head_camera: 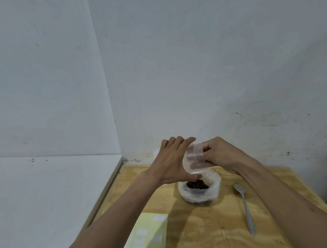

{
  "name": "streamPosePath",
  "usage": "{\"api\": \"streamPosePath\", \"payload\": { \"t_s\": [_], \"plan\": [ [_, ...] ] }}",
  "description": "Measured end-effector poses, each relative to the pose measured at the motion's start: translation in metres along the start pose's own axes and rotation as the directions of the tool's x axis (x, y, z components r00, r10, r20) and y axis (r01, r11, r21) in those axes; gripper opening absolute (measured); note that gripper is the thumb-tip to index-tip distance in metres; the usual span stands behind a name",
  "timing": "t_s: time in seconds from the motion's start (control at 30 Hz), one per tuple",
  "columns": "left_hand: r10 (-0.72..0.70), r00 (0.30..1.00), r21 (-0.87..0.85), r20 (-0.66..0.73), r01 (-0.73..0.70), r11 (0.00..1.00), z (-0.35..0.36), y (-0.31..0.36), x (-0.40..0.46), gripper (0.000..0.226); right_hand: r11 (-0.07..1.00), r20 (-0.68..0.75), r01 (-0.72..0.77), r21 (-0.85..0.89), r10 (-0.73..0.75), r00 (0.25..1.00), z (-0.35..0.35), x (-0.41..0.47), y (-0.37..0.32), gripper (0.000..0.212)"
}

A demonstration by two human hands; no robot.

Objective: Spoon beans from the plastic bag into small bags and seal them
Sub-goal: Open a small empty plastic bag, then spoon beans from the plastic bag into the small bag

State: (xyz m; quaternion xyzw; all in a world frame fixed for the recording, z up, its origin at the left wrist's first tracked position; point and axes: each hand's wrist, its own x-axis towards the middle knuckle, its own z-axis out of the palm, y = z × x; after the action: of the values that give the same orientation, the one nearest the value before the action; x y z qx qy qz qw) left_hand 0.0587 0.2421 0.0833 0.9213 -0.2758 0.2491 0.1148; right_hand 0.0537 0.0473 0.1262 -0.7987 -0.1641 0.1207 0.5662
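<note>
Both hands, the left hand [172, 161] and right hand [221, 154], hold a small bag [194, 158] that looks empty above the big plastic bag [199, 190] of beans [197, 185] on the bench [213, 226], the spoon [245, 205] lies untouched, so scooping and sealing seem still to do.

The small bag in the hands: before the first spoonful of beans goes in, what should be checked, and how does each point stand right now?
1. Small bag held by both hands, left hand and right hand: ok.
2. Small bag's mouth opened wide: cannot tell.
3. Spoon in hand: not ok, it lies on the wooden table, right of the plastic bag.
4. Plastic bag open, beans reachable: ok.
5. A hand free for the spoon: not ok.
</note>
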Motion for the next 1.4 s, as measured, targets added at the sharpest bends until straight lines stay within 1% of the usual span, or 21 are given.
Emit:
{"api": "streamPosePath", "payload": {
  "t_s": [0.1, 0.17, 0.23, 0.3, 0.37, 0.43, 0.53, 0.6, 0.67, 0.7, 0.77, 0.83, 0.87, 0.93, 1.0, 1.07, 1.13, 1.23, 1.33, 1.37, 1.4],
  "plan": [
    [-0.054, 0.997, 0.065, 0.054, 0.051, 0.997, -0.003, -0.01, -0.006, 0.107, 0.997, -0.002, -0.034, 0.076, 0.034, 0.999, -0.002, -0.002, 0.001, 0.018],
    [-0.096, 0.994, 0.127, 0.05, 0.089, 0.988, -0.006, -0.014, -0.01, 0.103, 0.997, -0.035, -0.021, 0.073, 0.024, 0.999, -0.004, -0.003, 0.004, 0.024],
    [-0.066, 0.997, 0.164, 0.029, 0.061, 0.985, -0.005, -0.014, -0.01, 0.098, 0.999, -0.055, 0.006, 0.034, -0.004, 0.998, -0.004, -0.004, 0.008, 0.03],
    [0.015, 1.0, 0.184, 0.026, -0.019, 0.983, 0.0, -0.009, -0.007, 0.099, 1.0, -0.056, 0.024, 0.013, -0.023, 0.998, -0.002, -0.005, 0.01, 0.024],
    [0.036, 0.999, 0.121, 0.01, -0.037, 0.992, 0.005, -0.001, -0.003, 0.099, 0.999, -0.028, 0.016, 0.032, -0.015, 1.0, 0.002, -0.001, 0.011, 0.016],
    [0.003, 1.0, 0.03, 0.021, -0.003, 1.0, 0.006, 0.004, -0.001, 0.091, 0.999, -0.01, 0.002, 0.04, -0.002, 1.0, 0.007, 0.003, 0.013, 0.015],
    [-0.04, 0.998, -0.008, 0.04, 0.04, 0.999, 0.006, 0.0, -0.003, 0.083, 0.996, -0.028, 0.023, -0.088, -0.026, 0.999, 0.007, 0.007, 0.015, 0.016],
    [-0.071, 0.996, -0.004, 0.046, 0.072, 0.997, 0.006, -0.004, -0.007, 0.086, 0.996, -0.085, 0.04, -0.084, -0.047, 0.995, 0.0, 0.007, 0.019, 0.014],
    [-0.101, 0.994, -0.008, 0.045, 0.101, 0.995, 0.008, -0.007, -0.01, 0.09, 0.998, -0.16, 0.034, -0.045, -0.041, 0.986, -0.011, 0.005, 0.022, 0.01],
    [-0.117, 0.992, -0.017, 0.047, 0.118, 0.993, 0.009, -0.008, -0.011, 0.092, 0.998, -0.19, 0.029, -0.054, -0.039, 0.981, -0.016, 0.002, 0.023, 0.009],
    [-0.148, 0.987, -0.039, 0.064, 0.15, 0.988, 0.011, -0.009, -0.012, 0.092, 0.987, -0.246, -0.004, -0.161, -0.037, 0.969, -0.026, -0.006, 0.029, 0.007],
    [-0.157, 0.984, -0.043, 0.079, 0.161, 0.986, 0.013, -0.007, -0.011, 0.096, 0.93, -0.293, -0.081, -0.357, -0.029, 0.956, -0.035, -0.013, 0.039, 0.006],
    [-0.152, 0.985, -0.034, 0.083, 0.155, 0.987, 0.014, -0.005, -0.01, 0.1, 0.874, -0.317, -0.143, -0.464, -0.013, 0.948, -0.039, -0.015, 0.046, 0.006],
    [-0.143, 0.987, -0.026, 0.068, 0.145, 0.989, 0.015, -0.003, -0.008, 0.104, 0.707, -0.382, -0.31, -0.635, 0.062, 0.922, -0.045, -0.02, 0.059, 0.01],
    [-0.141, 0.989, -0.045, 0.047, 0.143, 0.989, 0.018, 0.001, -0.007, 0.105, 0.547, -0.431, -0.44, -0.713, 0.153, 0.889, -0.044, -0.03, 0.07, 0.025],
    [-0.132, 0.991, -0.064, 0.03, 0.134, 0.989, 0.023, 0.007, -0.005, 0.105, 0.452, -0.434, -0.496, -0.741, 0.24, 0.868, -0.039, -0.041, 0.081, 0.042],
    [-0.121, 0.993, -0.065, 0.012, 0.121, 0.99, 0.029, 0.015, -0.005, 0.105, 0.439, -0.418, -0.521, -0.732, 0.314, 0.852, -0.031, -0.053, 0.089, 0.041],
    [-0.122, 0.993, -0.052, -0.004, 0.122, 0.991, 0.036, 0.026, -0.007, 0.109, 0.474, -0.395, -0.542, -0.694, 0.379, 0.837, -0.021, -0.063, 0.099, 0.033],
    [-0.158, 0.987, -0.053, 0.013, 0.159, 0.986, 0.034, 0.028, -0.014, 0.116, 0.458, -0.448, -0.557, -0.693, 0.333, 0.83, -0.018, -0.068, 0.104, 0.026],
    [-0.176, 0.984, -0.068, 0.018, 0.176, 0.982, 0.032, 0.027, -0.016, 0.117, 0.453, -0.471, -0.559, -0.695, 0.302, 0.829, -0.02, -0.069, 0.103, 0.027],
    [-0.192, 0.981, -0.082, 0.025, 0.194, 0.978, 0.029, 0.025, -0.019, 0.116, 0.457, -0.497, -0.562, -0.689, 0.266, 0.826, -0.024, -0.069, 0.101, 0.032]
  ]
}}
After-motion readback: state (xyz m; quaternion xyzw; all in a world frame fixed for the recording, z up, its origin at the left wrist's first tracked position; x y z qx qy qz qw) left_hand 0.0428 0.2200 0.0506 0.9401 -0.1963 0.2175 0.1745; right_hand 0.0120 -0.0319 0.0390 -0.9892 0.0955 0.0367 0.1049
